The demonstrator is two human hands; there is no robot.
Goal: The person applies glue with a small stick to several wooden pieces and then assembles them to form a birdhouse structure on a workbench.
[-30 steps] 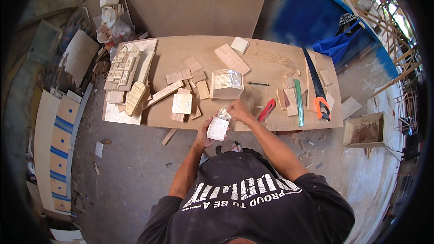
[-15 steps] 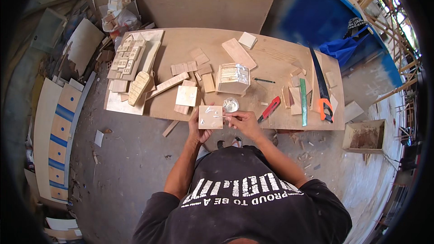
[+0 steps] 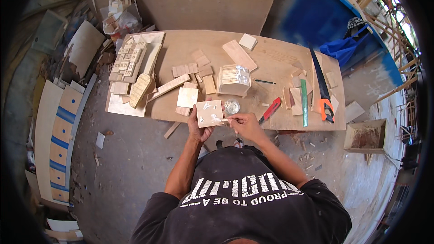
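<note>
My left hand (image 3: 199, 129) grips a thin square wooden board (image 3: 209, 112) by its left and lower side, holding it up at the table's near edge. Patches of white paste, looking like wood glue, lie on its upper face. In my right hand (image 3: 246, 124) is a small thin stick (image 3: 225, 119), pinched between the fingers. Its tip touches the paste near the board's lower right corner. Just behind the board stands a small round tub (image 3: 232, 106) of white paste. Beyond it sits a little wooden house model (image 3: 233, 81) with a slatted roof.
On the wooden table (image 3: 271, 63) lie a red utility knife (image 3: 270, 110), a green ruler (image 3: 304, 104), an orange-handled saw (image 3: 326, 110) and a pencil (image 3: 264, 81). Several wood offcuts (image 3: 186, 97) lie left of the house. A carved building relief (image 3: 131, 63) rests at the far left.
The board has tilted and turned slightly in my left hand. My right hand has brought the stick lower, and the paste is now smeared toward the lower right corner.
</note>
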